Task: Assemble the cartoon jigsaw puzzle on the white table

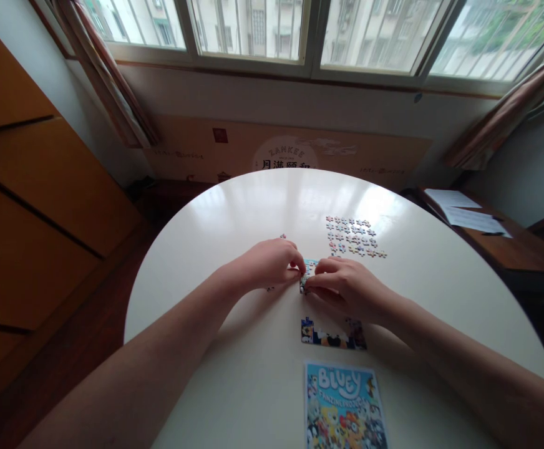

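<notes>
Fingers (295,255) of left hand (274,262) and right hand (347,284) are bunched at light-blue cardboard jigsaw patch (310,265), pinch unclear; dark-blue jigsaw strip (332,340), 6 o'clock, could get bumped by sloppy right wrist (387,304).

Tabletop (183,268) passable leftward, pieces (352,239) apparently blocking ahead-right

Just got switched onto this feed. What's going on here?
Someone is working on a jigsaw on a white table. The left hand and right hand have their fingertips at a small light-blue section; whether either pinches a piece is unclear. Loose pieces lie in rows beyond the right hand. Nearer the person are a darker, part-built section and a Bluey picture.
</notes>
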`<control>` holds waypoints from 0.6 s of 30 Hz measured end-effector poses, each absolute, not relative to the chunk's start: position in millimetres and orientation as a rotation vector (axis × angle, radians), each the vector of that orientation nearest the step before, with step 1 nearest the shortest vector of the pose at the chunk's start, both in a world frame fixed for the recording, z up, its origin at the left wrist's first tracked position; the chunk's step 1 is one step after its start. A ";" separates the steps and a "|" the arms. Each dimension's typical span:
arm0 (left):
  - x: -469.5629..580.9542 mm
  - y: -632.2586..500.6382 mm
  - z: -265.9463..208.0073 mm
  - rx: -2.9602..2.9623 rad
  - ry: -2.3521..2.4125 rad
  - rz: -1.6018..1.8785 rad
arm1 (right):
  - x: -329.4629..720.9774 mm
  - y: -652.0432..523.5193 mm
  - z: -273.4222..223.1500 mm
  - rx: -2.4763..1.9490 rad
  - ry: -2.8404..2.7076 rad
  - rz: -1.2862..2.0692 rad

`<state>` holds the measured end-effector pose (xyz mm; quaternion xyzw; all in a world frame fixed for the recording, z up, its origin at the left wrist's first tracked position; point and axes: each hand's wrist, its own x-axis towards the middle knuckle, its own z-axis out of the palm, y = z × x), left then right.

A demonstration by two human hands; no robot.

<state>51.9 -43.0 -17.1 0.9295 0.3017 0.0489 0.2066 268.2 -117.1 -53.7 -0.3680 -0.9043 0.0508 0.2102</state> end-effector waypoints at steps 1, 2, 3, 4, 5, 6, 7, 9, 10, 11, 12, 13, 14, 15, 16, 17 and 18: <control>51.9 -42.9 -17.3 2.589 0.842 0.131 | 268.3 -117.0 -53.7 -1.021 -2.509 0.151; 52.0 -42.9 -17.3 2.588 0.842 0.123 | 268.6 -117.0 -53.8 -1.017 -2.504 0.158; 52.1 -43.0 -17.2 2.587 0.843 0.117 | 269.0 -117.1 -54.1 -1.012 -2.497 0.164; 52.3 -43.2 -17.0 2.586 0.842 0.115 | 269.7 -117.2 -54.4 -1.004 -2.492 0.174; 52.5 -43.5 -16.8 2.587 0.837 0.116 | 270.8 -117.2 -54.7 -0.992 -2.480 0.188; 52.9 -43.7 -16.6 2.588 0.830 0.121 | 272.3 -117.2 -55.0 -0.978 -2.464 0.205; 53.2 -43.9 -16.5 2.590 0.822 0.125 | 274.2 -117.0 -55.2 -0.963 -2.441 0.218; 54.1 -43.9 -16.5 2.595 0.803 0.133 | 279.7 -116.1 -55.6 -0.944 -2.383 0.216; 54.5 -43.8 -16.8 2.602 0.802 0.125 | 283.0 -115.2 -55.8 -0.942 -2.352 0.188; 55.0 -43.5 -17.2 2.603 0.793 0.120 | 286.5 -114.3 -56.0 -0.952 -2.324 0.160; 55.5 -43.3 -17.7 2.600 0.792 0.121 | 289.8 -113.2 -56.2 -0.971 -2.291 0.130; 56.0 -43.1 -18.1 2.591 0.795 0.113 | 292.7 -112.3 -56.4 -0.994 -2.262 0.107; 56.4 -43.0 -18.6 2.585 0.795 0.113 | 295.2 -111.5 -56.5 -1.014 -2.242 0.088; 56.9 -43.0 -19.0 2.582 0.794 0.115 | 297.0 -110.9 -56.5 -1.031 -2.230 0.073; 57.2 -43.0 -19.3 2.582 0.791 0.117 | 298.1 -110.7 -56.3 -1.041 -2.226 0.061; 57.5 -43.0 -19.6 2.587 0.788 0.123 | 298.6 -110.8 -56.0 -1.046 -2.226 0.051; 57.8 -42.9 -19.8 2.594 0.784 0.125 | 298.6 -111.1 -55.5 -1.048 -2.230 0.041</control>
